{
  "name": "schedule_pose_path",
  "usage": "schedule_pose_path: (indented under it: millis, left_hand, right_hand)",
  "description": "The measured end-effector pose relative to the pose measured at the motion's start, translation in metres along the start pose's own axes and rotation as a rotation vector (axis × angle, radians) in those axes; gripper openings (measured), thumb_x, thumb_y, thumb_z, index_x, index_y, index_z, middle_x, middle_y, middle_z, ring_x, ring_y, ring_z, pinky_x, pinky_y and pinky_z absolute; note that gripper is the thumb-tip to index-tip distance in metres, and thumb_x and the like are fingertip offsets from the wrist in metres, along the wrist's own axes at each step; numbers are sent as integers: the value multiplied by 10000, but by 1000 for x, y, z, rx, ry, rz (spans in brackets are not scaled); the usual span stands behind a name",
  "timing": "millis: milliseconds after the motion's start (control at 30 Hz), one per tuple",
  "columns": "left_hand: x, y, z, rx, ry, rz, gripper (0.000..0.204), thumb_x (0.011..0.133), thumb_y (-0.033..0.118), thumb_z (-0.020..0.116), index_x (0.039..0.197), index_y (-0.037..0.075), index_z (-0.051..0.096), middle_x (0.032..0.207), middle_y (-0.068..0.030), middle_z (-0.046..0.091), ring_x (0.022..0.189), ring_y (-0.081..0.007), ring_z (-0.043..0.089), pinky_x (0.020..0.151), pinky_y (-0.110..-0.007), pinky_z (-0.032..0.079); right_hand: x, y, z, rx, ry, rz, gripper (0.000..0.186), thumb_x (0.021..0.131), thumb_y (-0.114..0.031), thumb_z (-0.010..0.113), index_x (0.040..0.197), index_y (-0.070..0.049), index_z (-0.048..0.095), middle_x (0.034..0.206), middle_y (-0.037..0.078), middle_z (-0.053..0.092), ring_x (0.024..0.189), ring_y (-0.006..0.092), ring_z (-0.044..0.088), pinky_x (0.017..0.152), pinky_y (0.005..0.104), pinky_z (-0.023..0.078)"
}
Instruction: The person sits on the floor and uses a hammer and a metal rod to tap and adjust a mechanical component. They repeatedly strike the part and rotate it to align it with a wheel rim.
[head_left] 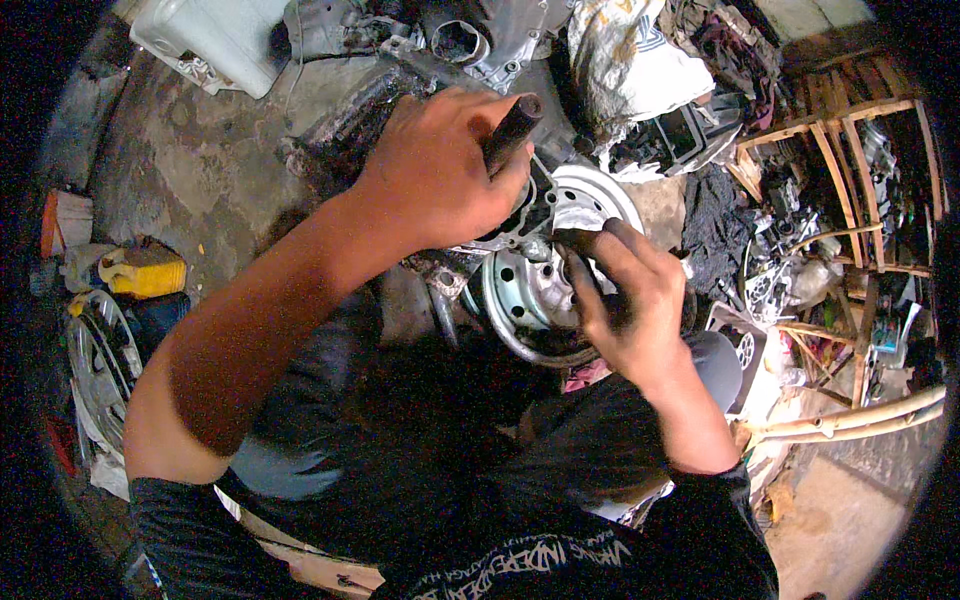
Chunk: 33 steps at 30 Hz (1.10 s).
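My left hand (425,165) is closed round a dark, cylindrical tool handle (515,125); the rest of that tool is hidden behind the fist. Below it, a grey metal casting (532,222) with an open frame lies over a steel wheel rim (512,325) with round holes. My right hand (640,305) is curled above the rim, thumb and dark-stained fingertips brought together beside the casting. What they pinch, if anything, I cannot make out.
A greasy metal block (350,125) lies beyond my left forearm. White sacking (635,60) and more metal castings are heaped at the far side. To the right stands a wooden rack (850,180) with scrap parts. A yellow container (143,270) and a spoked wheel (100,365) are at left.
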<state>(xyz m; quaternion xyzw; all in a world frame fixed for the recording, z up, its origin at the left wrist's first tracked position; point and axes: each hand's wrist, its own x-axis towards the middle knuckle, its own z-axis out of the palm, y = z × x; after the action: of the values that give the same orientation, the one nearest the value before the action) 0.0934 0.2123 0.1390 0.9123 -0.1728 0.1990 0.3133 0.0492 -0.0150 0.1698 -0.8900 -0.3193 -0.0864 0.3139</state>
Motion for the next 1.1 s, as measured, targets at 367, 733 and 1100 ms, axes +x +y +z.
schedule_pose_path:
  millis: [367, 733, 1100]
  left_hand:
    - [3, 3, -5, 13, -42, -27, 366, 885, 194, 751, 1218, 57, 682, 1116, -231, 719, 1044, -402, 704, 921, -450, 555]
    - [3, 0, 3, -27, -21, -21, 348, 889, 182, 747, 1206, 51, 689, 1086, -223, 729, 1033, -398, 712, 913, -454, 563]
    - [-2, -2, 3, 42, -26, -51, 360, 890, 190, 745, 1216, 53, 677, 1109, -226, 719, 1032, -402, 702, 916, -448, 558]
  right_hand:
    - [2, 6, -9, 17, -54, -2, 153, 787, 49, 743, 929, -1, 714, 839, 159, 672, 740, 333, 662, 656, 386, 503]
    - [-6, -3, 16, 195, 95, 36, 51, 857, 1, 725, 877, 0, 678, 738, 164, 657, 615, 289, 634, 578, 388, 481]
    - [0, 18, 27, 73, 176, 234, 57, 880, -26, 706, 888, 7, 661, 735, 214, 669, 622, 368, 677, 582, 414, 503]
